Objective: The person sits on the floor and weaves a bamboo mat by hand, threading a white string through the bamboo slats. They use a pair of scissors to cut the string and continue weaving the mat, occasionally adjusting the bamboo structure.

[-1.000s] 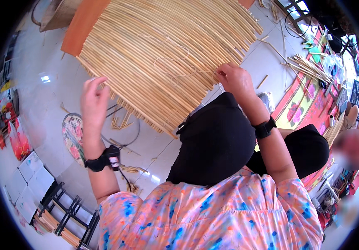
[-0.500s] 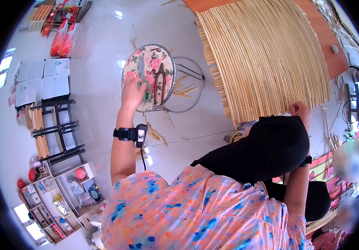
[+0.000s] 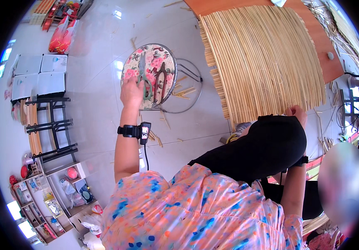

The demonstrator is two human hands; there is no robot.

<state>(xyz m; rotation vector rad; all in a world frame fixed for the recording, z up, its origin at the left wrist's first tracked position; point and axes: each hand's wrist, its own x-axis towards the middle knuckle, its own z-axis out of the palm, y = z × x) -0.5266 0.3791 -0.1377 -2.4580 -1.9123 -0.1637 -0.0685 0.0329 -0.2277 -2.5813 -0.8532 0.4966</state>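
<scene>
On a round stool with a floral seat [image 3: 130, 66], my left hand [image 3: 132, 91] has its fingers curled round the handle of green-handled scissors [image 3: 148, 91]. A dark reddish pair of long-handled metal shears or pliers [image 3: 161, 85] lies just to the right of them. My right hand [image 3: 295, 111] is at the near edge of a mat of straw-coloured reeds [image 3: 258, 62], partly hidden behind my black-clad knee, fingers bent together; what they hold is too small to make out. The mat rests on an orange-brown board [image 3: 329, 66].
Reed offcuts [image 3: 179, 93] lie on the tiled floor [image 3: 96, 104] around the stool. At the left are folded black-framed furniture [image 3: 50, 125], white boxes [image 3: 50, 83], red bags [image 3: 63, 37] and a low cubby shelf [image 3: 44, 212]. A floral cloth and loose reeds are at lower right, partly blurred.
My view has swung left. My left hand has moved from the mat's edge onto the scissors on the stool. My right hand remains at the mat's near edge.
</scene>
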